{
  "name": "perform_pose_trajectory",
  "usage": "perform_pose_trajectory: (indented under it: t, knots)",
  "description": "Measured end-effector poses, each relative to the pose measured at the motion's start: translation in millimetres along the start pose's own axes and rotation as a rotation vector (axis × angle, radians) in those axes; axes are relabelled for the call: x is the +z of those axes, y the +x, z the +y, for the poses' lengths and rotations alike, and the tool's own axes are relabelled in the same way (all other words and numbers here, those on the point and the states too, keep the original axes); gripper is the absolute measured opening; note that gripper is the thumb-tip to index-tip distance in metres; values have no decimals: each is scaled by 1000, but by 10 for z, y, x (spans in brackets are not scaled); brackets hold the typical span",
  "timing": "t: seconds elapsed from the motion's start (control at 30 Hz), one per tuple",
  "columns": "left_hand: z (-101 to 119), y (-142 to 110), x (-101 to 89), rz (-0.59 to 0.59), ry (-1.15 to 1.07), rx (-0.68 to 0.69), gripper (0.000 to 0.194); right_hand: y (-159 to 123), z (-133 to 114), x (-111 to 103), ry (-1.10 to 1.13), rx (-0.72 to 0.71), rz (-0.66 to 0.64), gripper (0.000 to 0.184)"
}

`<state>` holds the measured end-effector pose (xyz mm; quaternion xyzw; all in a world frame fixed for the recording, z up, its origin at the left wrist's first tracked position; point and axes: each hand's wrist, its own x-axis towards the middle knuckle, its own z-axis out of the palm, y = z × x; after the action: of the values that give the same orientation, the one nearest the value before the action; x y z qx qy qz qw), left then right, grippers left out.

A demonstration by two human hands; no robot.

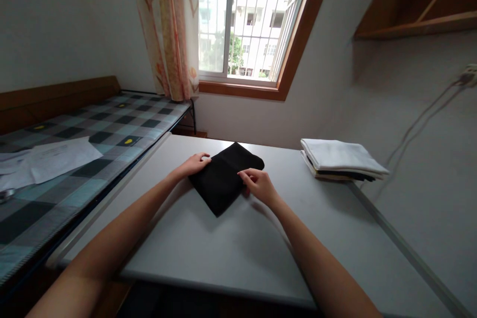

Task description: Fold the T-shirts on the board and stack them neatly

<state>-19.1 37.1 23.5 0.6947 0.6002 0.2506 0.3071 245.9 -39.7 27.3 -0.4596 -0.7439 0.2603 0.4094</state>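
Observation:
A folded black cloth (223, 174) lies turned cornerwise on the light table, one corner toward me and its right corner rounded over. At its left edge, my left hand (194, 165) has its thumb and fingers closed on the fabric. My right hand (260, 185) pinches the right edge between thumb and forefinger, the other fingers curled beneath. Part of that edge is hidden by the right hand.
A stack of folded white cloths (341, 156), with a dark layer low in it, sits at the back right of the table (223, 253). To the left is a bed (149, 124) with papers (55, 159) on it. A shelf (421, 27) hangs upper right.

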Motion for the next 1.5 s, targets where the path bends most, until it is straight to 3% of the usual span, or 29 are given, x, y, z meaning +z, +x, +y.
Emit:
perform_pose_trajectory:
  t: [0.13,0.27,0.43,0.53,0.63,0.7,0.77,0.87,1.0,1.03,1.17,1.3,1.43,1.5]
  knots:
    - [84,113,-97,-158,-126,-132,36,43,52,-103,-125,-64,286,35]
    - [304,153,-113,-257,-310,-262,35,79,242,-243,-127,-17,417,37]
    - [639,241,-199,-289,-293,-179,26,107,379,-323,-78,40,547,39]
    - [927,329,-320,-161,-127,9,21,115,418,-380,-85,62,632,38]
    - [1270,360,-431,129,171,262,20,115,458,-460,-92,97,764,39]
    - [1437,327,-438,322,379,415,24,113,487,-505,-101,114,850,39]
    - [1478,270,-360,414,523,541,23,110,516,-524,-133,110,898,39]
    - [1256,185,-97,358,632,676,19,103,564,-489,-212,46,851,36]
    - [713,60,309,52,728,741,27,87,664,-364,-291,-54,648,36]
    - [599,18,382,41,716,732,31,83,698,-328,-287,-57,596,39]
    - [340,-154,507,139,521,713,32,84,842,-218,-181,-11,437,48]
    - [214,-235,456,287,402,656,27,111,924,-187,-50,49,413,51]
    - [58,-168,353,619,268,357,29,146,957,-195,44,112,502,58]
    - [-11,-111,304,657,128,168,30,153,980,-198,87,160,522,58]
